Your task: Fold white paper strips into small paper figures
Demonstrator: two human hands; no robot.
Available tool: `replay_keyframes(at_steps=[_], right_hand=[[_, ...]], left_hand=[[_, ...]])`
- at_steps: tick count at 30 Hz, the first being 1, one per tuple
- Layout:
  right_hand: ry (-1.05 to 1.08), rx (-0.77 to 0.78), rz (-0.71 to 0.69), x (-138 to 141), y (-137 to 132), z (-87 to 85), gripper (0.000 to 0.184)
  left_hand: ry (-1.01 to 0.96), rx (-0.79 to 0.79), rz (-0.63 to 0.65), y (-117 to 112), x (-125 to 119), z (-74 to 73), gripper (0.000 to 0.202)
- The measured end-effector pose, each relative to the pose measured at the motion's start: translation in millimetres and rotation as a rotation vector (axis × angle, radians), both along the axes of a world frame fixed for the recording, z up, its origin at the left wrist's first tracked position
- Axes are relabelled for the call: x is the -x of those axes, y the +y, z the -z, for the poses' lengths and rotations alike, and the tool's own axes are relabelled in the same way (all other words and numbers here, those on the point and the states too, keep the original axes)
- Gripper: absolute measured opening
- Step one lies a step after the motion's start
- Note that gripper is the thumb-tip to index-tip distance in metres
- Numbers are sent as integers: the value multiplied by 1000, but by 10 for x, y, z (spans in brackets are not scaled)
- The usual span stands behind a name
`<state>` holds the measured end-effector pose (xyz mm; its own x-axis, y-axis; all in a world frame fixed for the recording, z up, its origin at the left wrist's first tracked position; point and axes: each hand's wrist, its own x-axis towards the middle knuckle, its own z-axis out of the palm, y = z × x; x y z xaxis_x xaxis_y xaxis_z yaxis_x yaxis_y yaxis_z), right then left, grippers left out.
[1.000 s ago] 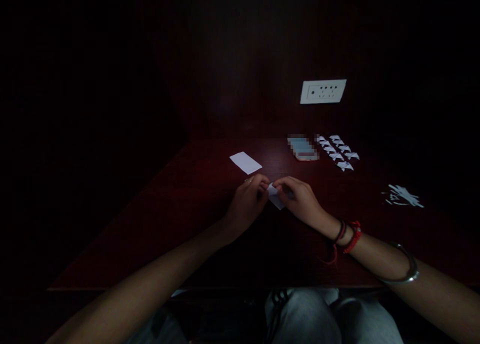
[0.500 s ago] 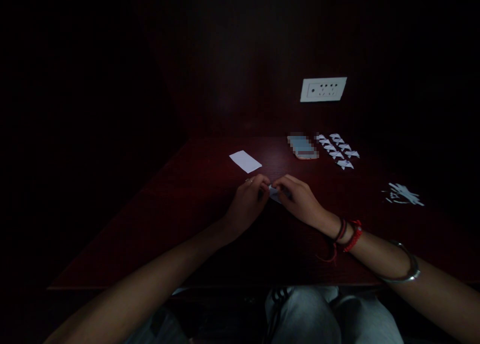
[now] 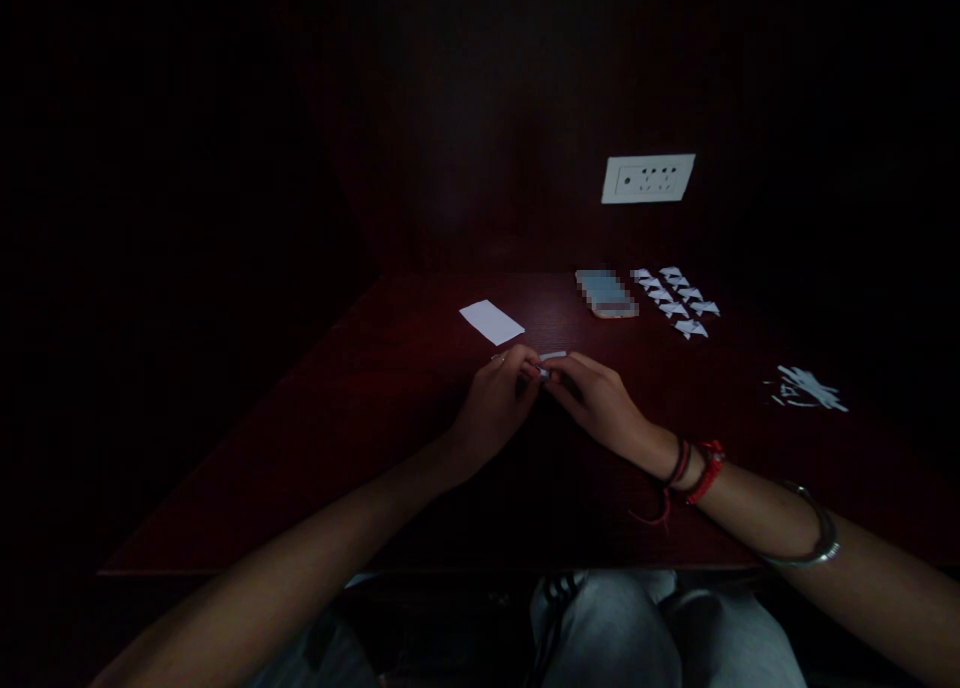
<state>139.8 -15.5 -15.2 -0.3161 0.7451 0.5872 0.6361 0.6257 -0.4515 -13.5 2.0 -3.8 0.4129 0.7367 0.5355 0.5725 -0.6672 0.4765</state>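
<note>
White paper [image 3: 544, 374] sits pinched by my left hand [image 3: 489, 408] and right hand [image 3: 600, 398], both curled narrow; it shows smaller than a moment ago, so the folding seems further along. A pale strip [image 3: 553, 355] appears on the counter [image 3: 360, 398] just beyond my hands.

Small white folded paper [image 3: 544, 374], partly hidden, is pinched between left hand [image 3: 491, 408] and right hand [image 3: 601, 400]

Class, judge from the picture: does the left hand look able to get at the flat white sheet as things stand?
Probably yes: the white sheet lies just beyond the left hand, nothing visible between them, though that hand and the right hand hold a small paper.
</note>
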Motion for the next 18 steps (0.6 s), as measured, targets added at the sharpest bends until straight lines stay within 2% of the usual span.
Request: replay_keyframes(at_steps=[6, 18], right_hand=[[33, -49, 112, -7, -9, -8, 9], [-220, -77, 83, -8, -17, -14, 15]], left_hand=[[-22, 10, -11, -13, -16, -12, 9], [11, -17, 21, -31, -26, 4, 14]])
